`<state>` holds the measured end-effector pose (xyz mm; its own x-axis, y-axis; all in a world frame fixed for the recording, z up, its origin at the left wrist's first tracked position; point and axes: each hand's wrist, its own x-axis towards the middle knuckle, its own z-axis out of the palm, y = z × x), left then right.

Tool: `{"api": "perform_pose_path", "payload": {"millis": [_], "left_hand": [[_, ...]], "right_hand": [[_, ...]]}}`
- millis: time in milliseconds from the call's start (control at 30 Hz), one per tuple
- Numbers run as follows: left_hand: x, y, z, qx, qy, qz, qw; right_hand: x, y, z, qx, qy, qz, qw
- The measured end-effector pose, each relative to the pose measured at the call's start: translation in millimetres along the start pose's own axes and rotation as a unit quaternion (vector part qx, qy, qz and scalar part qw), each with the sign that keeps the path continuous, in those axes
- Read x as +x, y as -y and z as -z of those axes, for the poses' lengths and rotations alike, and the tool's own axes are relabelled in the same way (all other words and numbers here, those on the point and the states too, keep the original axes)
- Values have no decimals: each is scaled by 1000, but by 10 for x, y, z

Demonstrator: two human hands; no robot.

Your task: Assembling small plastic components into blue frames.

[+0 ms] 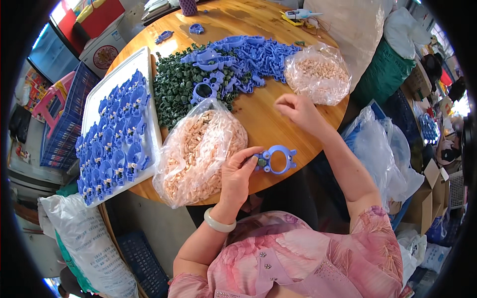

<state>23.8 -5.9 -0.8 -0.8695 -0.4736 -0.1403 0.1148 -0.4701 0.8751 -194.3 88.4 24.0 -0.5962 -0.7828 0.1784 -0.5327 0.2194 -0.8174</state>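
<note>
My left hand (pixel 237 171) pinches a blue plastic ring part (pixel 291 167) over the table's near edge. A small dark green piece (pixel 261 162) sits on this part, beside my fingertips. Away to the right, my right hand (pixel 299 112) hovers above the wood with its fingers drawn together; whether a small piece is in them I cannot make out. Just beyond it lies an open clear bag of small pale peach pieces (pixel 318 74). A larger bag of similar peach pieces (pixel 201 149) rests beside my left hand.
Dark green pieces (pixel 171 89) and blue plastic parts (pixel 268 57) are heaped mid-table. Left of them, a white tray (pixel 94 109) carries rows of blue parts. A glue-gun-like tool (pixel 303 14) lies at the back of the round wooden table (pixel 263 111). Plastic bags (pixel 380 149) stand at right.
</note>
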Motion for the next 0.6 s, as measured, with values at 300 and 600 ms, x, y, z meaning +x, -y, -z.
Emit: {"api": "perform_pose_path", "payload": {"millis": [300, 600], "left_hand": [[3, -3, -14, 54, 5, -23, 998], [5, -13, 20, 36, 11, -32, 999]], "right_hand": [[888, -225, -218, -202, -96, 164, 961], [588, -208, -66, 4, 29, 48, 998]]}}
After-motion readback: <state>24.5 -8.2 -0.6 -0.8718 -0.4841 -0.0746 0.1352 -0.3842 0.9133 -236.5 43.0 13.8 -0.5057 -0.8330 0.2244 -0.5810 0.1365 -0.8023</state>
